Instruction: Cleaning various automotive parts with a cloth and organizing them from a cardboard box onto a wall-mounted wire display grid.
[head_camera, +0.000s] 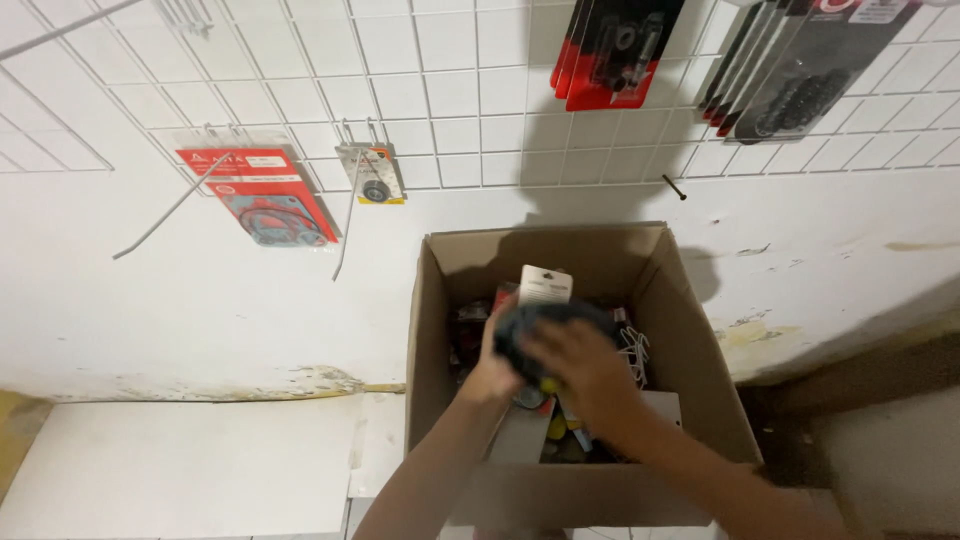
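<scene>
— Inside the cardboard box (690, 330), what are the hands doing?
— The left hand (492, 368) and the right hand (585, 365) both curl around a dark round packet (548, 322) with a white card top — held just above the box's pile.
— What's in the box?
— Lots of small packets (560, 430), all jumbled.

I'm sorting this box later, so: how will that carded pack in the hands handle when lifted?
The pack probably feels light: both hands, left hand and right hand, hold it above the box with no visible strain. Its thin white card top likely bends easily. The dark, blurred lower part may be glossy plastic and somewhat slippery, though that is unclear.
</scene>
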